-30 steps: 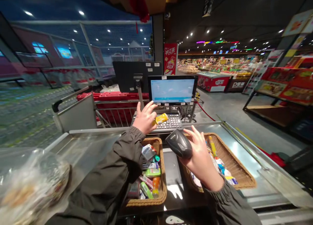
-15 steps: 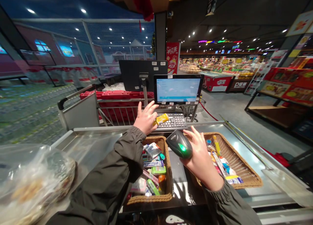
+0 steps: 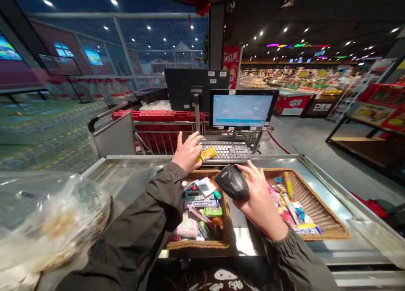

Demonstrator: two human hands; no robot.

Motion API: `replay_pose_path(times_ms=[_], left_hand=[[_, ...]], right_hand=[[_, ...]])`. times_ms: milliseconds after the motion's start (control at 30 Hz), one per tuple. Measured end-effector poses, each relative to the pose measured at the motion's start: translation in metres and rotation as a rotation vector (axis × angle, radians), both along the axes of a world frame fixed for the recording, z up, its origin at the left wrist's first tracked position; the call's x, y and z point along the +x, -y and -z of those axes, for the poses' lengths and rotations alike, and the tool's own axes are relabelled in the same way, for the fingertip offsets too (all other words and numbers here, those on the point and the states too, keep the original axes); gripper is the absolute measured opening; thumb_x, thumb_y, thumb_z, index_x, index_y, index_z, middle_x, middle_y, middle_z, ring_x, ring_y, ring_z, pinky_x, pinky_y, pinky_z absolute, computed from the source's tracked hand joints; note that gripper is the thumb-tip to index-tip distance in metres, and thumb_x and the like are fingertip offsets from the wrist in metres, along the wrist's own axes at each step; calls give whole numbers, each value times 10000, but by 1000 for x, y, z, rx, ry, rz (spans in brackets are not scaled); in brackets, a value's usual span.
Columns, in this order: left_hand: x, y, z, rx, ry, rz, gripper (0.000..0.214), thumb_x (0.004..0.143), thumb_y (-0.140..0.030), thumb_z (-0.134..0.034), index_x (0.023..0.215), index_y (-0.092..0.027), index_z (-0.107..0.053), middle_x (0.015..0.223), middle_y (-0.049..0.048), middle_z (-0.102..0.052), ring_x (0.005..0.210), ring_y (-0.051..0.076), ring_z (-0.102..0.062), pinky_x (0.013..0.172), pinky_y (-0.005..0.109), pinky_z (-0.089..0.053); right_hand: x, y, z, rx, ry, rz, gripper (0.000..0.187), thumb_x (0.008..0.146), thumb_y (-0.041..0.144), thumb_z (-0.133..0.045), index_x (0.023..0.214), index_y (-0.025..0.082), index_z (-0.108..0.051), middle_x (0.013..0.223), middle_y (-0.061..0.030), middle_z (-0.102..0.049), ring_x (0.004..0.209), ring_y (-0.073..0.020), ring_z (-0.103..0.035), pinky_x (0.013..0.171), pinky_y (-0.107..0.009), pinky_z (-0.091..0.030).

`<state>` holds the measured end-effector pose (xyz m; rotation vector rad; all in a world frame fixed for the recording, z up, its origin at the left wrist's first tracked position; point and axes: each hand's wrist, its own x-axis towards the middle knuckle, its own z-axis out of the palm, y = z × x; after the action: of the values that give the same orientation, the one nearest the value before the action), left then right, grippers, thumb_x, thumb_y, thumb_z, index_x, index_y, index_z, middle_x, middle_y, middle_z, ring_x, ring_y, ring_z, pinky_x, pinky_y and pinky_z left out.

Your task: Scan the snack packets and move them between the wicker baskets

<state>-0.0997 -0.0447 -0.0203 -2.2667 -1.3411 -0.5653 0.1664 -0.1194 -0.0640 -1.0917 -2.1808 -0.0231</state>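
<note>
My left hand (image 3: 187, 152) is raised over the checkout counter and pinches a small yellow packet (image 3: 207, 154) just in front of the keyboard (image 3: 226, 151). My right hand (image 3: 257, 198) grips a black handheld barcode scanner (image 3: 232, 182), its head aimed toward the packet. Below the hands lie two wicker baskets: the left basket (image 3: 225, 223) holds several small packaged goods, and the right basket (image 3: 319, 210) holds tubes and sweets. A lit screen (image 3: 242, 110) stands behind the keyboard.
A clear plastic bag of food (image 3: 53, 223) lies on the steel counter (image 3: 126, 177) at the left. Red shopping baskets and a metal trolley (image 3: 152, 132) stand beyond the counter. The back of another monitor (image 3: 193, 88) faces me. Store shelves (image 3: 373, 113) line the right.
My head has turned a little left, so everything has shifted right in view. The scanner's green light, lit half a second ago, is off. Both hands keep their hold.
</note>
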Motion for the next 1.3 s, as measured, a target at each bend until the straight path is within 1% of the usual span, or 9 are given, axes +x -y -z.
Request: replay_pose_path(times_ms=[133, 233, 367, 567, 733, 900, 1067, 1167, 1300], left_hand=[[-18, 12, 10, -41, -13, -30, 181, 707, -236, -686, 880, -184, -670, 1407, 157, -541, 1400, 378, -382, 1174, 692, 21], [-32, 20, 18, -79, -16, -69, 169, 697, -226, -677, 861, -186, -667, 1402, 156, -547, 1398, 371, -388, 1173, 692, 12], [-49, 29, 33, -127, -8, -109, 148, 697, -229, -657, 839, -186, -664, 1394, 158, -555, 1394, 367, -395, 1168, 698, 8], [-69, 43, 70, -216, 14, -162, 128, 703, -219, -639, 823, -188, -672, 1368, 168, -574, 1387, 365, -405, 1167, 704, -6], [-80, 51, 97, -309, 33, -248, 204, 693, -217, -643, 884, -177, -699, 1351, 176, -587, 1369, 375, -424, 1163, 713, -48], [-90, 50, 125, -372, 70, -379, 267, 710, -280, -644, 938, -159, -711, 1348, 200, -583, 1355, 394, -432, 1159, 713, -90], [-97, 47, 154, -435, 78, -495, 314, 743, -343, -635, 983, -161, -721, 1384, 211, -552, 1382, 418, -387, 1138, 728, -128], [-98, 49, 157, -451, 92, -505, 303, 792, -382, -604, 947, -157, -735, 1415, 209, -527, 1386, 436, -373, 1128, 746, -114], [-93, 51, 144, -436, 97, -481, 235, 823, -386, -608, 868, -184, -719, 1420, 187, -531, 1400, 404, -371, 1135, 732, -132]], right_hand=[[-11, -1, 6, -25, 4, -27, 387, 734, 186, -591, 1118, 178, -636, 1371, -174, -522, 1445, -405, -281, 1117, -732, -216], [-21, -3, 10, -61, 29, -44, 437, 716, 164, -587, 1151, 173, -629, 1378, -167, -519, 1453, -399, -268, 1130, -720, -200], [-33, -4, 15, -115, 32, -64, 454, 697, 149, -586, 1147, 175, -632, 1392, -161, -511, 1457, -401, -260, 1137, -715, -187], [-47, -4, 17, -155, 23, -80, 439, 701, 156, -591, 1137, 181, -640, 1396, -156, -511, 1459, -389, -262, 1151, -706, -149], [-58, -8, 25, -204, 49, -108, 478, 680, 145, -584, 1153, 173, -644, 1386, -158, -518, 1453, -408, -264, 1140, -722, -135], [-67, -12, 33, -228, 50, -130, 454, 692, 157, -583, 1140, 176, -653, 1371, -151, -526, 1450, -404, -269, 1140, -721, -137], [-69, -13, 34, -222, 36, -143, 431, 700, 163, -593, 1125, 191, -654, 1363, -141, -531, 1445, -399, -283, 1139, -723, -141], [-67, -14, 34, -230, 46, -129, 421, 702, 166, -589, 1116, 185, -658, 1371, -144, -523, 1448, -403, -275, 1142, -718, -144], [-61, -16, 35, -236, 55, -115, 437, 696, 169, -588, 1129, 175, -650, 1373, -149, -521, 1449, -407, -270, 1144, -716, -140]])
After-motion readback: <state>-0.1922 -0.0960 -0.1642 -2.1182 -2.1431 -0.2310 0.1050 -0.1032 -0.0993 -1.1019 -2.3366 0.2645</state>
